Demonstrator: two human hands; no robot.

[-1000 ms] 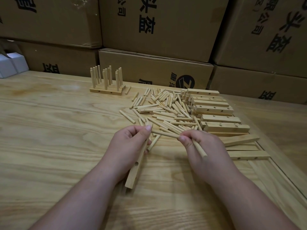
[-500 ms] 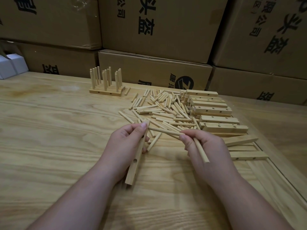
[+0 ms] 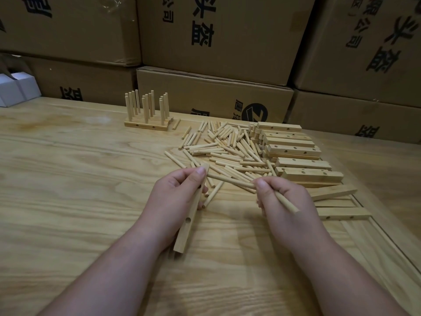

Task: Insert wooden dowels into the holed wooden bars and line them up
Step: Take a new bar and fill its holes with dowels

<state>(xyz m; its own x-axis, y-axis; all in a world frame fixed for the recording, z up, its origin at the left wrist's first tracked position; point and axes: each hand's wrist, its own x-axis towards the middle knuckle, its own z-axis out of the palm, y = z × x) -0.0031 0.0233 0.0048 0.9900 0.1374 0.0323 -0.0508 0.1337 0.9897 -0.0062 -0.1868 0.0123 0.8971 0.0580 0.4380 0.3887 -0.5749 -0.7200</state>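
Note:
My left hand (image 3: 176, 197) grips a holed wooden bar (image 3: 187, 226) that slants down toward me, one hole showing below my fingers. My right hand (image 3: 281, 201) holds two dowels: one (image 3: 230, 181) pinched at its end and pointing left toward the bar's top, another (image 3: 287, 202) lying across my fingers and sticking out to the lower right. A heap of loose dowels (image 3: 227, 149) lies just beyond both hands. Holed bars (image 3: 293, 150) are stacked to the heap's right. Finished bars with upright dowels (image 3: 147, 125) stand at the back.
The wooden table (image 3: 68, 190) carries everything. Cardboard boxes (image 3: 211, 96) wall off the far side. Small white boxes (image 3: 16, 87) sit at the far left. Thin flat bars (image 3: 337, 213) lie near the table's right edge strip.
The dowel pinched in my right hand has come a little closer to the top of the bar in my left hand. Both hands otherwise stay in place.

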